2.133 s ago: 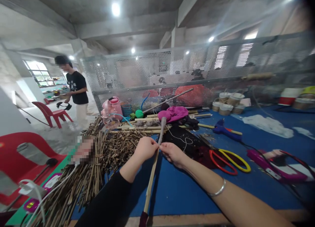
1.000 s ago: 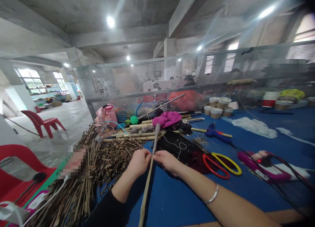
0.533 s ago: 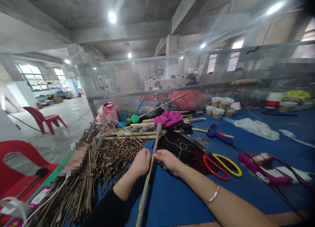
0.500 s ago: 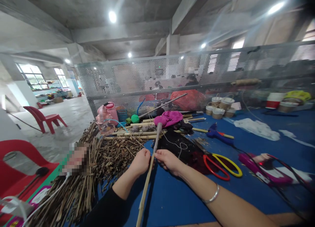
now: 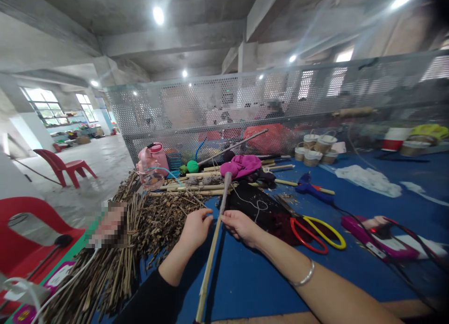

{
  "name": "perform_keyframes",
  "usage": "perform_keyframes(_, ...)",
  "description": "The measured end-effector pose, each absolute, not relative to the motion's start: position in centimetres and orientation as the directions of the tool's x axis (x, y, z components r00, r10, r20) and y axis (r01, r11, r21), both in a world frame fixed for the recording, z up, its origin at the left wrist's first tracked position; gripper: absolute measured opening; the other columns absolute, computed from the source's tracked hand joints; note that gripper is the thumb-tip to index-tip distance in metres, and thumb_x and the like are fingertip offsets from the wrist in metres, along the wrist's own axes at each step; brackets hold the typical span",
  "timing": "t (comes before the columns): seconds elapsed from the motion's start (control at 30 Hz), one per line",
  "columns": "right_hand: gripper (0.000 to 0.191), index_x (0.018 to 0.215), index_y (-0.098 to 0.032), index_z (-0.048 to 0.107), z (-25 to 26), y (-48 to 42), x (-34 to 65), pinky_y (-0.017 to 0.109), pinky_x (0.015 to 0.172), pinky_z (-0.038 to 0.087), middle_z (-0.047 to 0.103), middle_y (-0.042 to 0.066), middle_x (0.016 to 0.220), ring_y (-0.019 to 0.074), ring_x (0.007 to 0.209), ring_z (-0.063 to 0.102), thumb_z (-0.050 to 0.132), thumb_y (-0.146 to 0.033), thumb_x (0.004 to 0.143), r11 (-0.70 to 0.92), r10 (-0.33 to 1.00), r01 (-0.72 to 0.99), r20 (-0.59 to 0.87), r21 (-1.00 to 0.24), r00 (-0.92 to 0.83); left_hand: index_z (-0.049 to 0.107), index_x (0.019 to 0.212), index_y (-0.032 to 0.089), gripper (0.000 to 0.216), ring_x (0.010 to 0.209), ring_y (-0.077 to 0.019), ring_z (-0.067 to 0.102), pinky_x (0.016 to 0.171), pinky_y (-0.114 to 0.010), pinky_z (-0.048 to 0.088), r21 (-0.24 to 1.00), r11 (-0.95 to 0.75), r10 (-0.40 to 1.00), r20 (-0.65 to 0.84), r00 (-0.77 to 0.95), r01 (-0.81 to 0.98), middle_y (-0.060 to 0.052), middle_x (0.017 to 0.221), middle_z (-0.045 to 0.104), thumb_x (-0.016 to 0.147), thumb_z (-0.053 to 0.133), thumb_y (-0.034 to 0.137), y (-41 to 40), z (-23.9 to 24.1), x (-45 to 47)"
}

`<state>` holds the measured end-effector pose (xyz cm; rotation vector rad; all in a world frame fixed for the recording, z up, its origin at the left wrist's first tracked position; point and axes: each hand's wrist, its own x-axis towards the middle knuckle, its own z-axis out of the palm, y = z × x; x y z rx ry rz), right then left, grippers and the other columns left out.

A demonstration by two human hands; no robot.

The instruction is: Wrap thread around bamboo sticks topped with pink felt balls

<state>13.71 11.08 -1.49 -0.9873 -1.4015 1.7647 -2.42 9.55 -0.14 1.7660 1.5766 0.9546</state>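
A long pale stick [image 5: 209,263] runs up the middle of the view, its upper part covered in a grey wrapping [image 5: 225,193]. At its far end is a magenta ball [image 5: 227,169]. My right hand [image 5: 240,226] pinches the stick just below the wrapping. Left of the stick, slightly apart from it, my left hand [image 5: 197,228] has its fingers curled with thumb and forefinger close together. Whatever lies between them is too small to make out. Black cloth [image 5: 249,204] with a loose pale thread lies beyond my right hand.
Scissors [image 5: 317,232] with red and yellow handles lie right, near a blue glue gun [image 5: 312,189] and a purple corded device [image 5: 377,239]. Dried stalks [image 5: 105,272] are heaped left. A pink jug [image 5: 154,165], sticks and small pots [image 5: 312,156] stand before a perforated metal screen [image 5: 196,104].
My left hand has drawn a little left, away from the stick, which it was touching before. My right hand keeps its pinch on the stick in nearly the same place.
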Motion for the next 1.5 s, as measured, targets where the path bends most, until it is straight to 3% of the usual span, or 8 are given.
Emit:
perform_keyframes(0.13,0.037,0.065,-0.018,0.040,-1.4,11.0,13.7,0.020,0.032,0.004,0.026,-0.012,0.041,0.0016,0.032,0.013,0.060,-0.049,0.068,-0.200,0.859,-0.036,-0.158,-0.979,-0.488,0.064,0.079,0.017,0.014,0.071,-0.0146,0.057,0.070,-0.025,0.039,0.710,-0.232,0.960,0.275,0.041,0.665,-0.004,0.076,0.065,0.074,0.053,0.024,9.2,-0.3,-1.8)
perform_keyframes(0.37,0.037,0.064,-0.018,0.040,-1.8,11.2,13.6,0.019,0.030,0.007,0.027,-0.012,0.042,0.0016,0.032,0.015,0.060,-0.048,0.067,-0.194,0.864,-0.039,-0.153,-0.980,-0.480,0.061,0.060,0.016,0.024,0.053,-0.0114,0.046,0.053,-0.022,0.029,0.619,-0.187,0.976,0.206,0.072,0.762,0.000,0.055,0.057,0.075,0.053,0.033,9.3,-0.3,-2.3)
perform_keyframes(0.57,0.037,0.062,-0.018,0.040,-1.7,11.2,13.6,0.019,0.030,0.008,0.028,-0.012,0.041,0.0015,0.031,0.015,0.061,-0.049,0.067,-0.182,0.868,-0.046,-0.139,-0.982,-0.476,0.063,0.062,0.016,0.049,0.051,-0.0141,0.050,0.052,-0.024,0.030,0.668,-0.136,0.986,0.164,0.034,0.731,-0.005,0.054,0.059,0.085,0.030,0.045,9.0,0.1,-1.7)
perform_keyframes(0.77,0.035,0.061,-0.017,0.044,-1.1,11.1,13.5,0.019,0.030,0.009,0.030,-0.012,0.036,0.0016,0.029,0.018,0.061,-0.047,0.066,-0.159,0.900,-0.026,-0.134,-0.987,-0.415,0.051,0.053,0.017,0.040,0.047,-0.0113,0.044,0.046,-0.022,0.027,0.722,-0.123,0.992,0.084,0.091,0.681,0.001,0.047,0.051,0.065,0.057,0.054,7.3,1.1,-1.0)
perform_keyframes(1.0,0.033,0.067,-0.016,0.047,0.2,11.2,14.3,0.018,0.032,0.004,0.031,-0.012,0.039,0.0007,0.032,0.013,0.064,-0.045,0.067,-0.228,0.870,-0.142,-0.136,-0.963,-0.475,0.051,0.066,0.016,0.041,0.035,-0.0075,0.040,0.038,-0.020,0.028,0.984,0.090,0.976,-0.118,0.185,0.151,0.003,0.045,0.049,0.073,0.048,0.056,6.8,1.0,0.1)
perform_keyframes(1.23,0.027,0.076,-0.015,0.051,0.3,11.5,15.2,0.018,0.034,0.002,0.048,-0.006,0.045,0.0000,0.031,0.016,0.062,-0.039,0.070,-0.315,0.806,-0.159,-0.176,-0.936,-0.565,0.055,0.082,0.013,0.041,0.036,-0.0057,0.042,0.035,-0.017,0.028,0.941,0.241,0.943,-0.170,0.286,-0.238,0.004,0.052,0.051,0.070,0.054,0.053,5.9,0.6,1.9)
perform_keyframes(1.37,0.029,0.067,-0.015,0.048,0.4,11.6,14.7,0.019,0.034,0.007,0.046,-0.006,0.045,0.0016,0.033,0.023,0.064,-0.040,0.068,-0.139,0.897,-0.144,-0.063,-0.980,-0.437,0.054,0.088,0.015,0.043,0.032,-0.0071,0.042,0.032,-0.018,0.029,0.978,0.188,0.961,-0.164,0.224,-0.087,0.004,0.048,0.050,0.074,0.048,0.055,5.5,0.5,2.0)
perform_keyframes(1.5,0.028,0.067,-0.014,0.052,0.8,11.7,14.7,0.020,0.036,0.010,0.035,-0.010,0.042,0.0021,0.036,0.022,0.065,-0.039,0.067,0.069,0.952,-0.105,0.097,-0.992,-0.291,0.053,0.075,0.017,0.034,0.033,-0.0079,0.046,0.034,-0.018,0.032,0.966,-0.057,0.998,0.051,0.028,0.253,0.005,0.048,0.051,0.069,0.058,0.049,5.5,0.2,1.9)
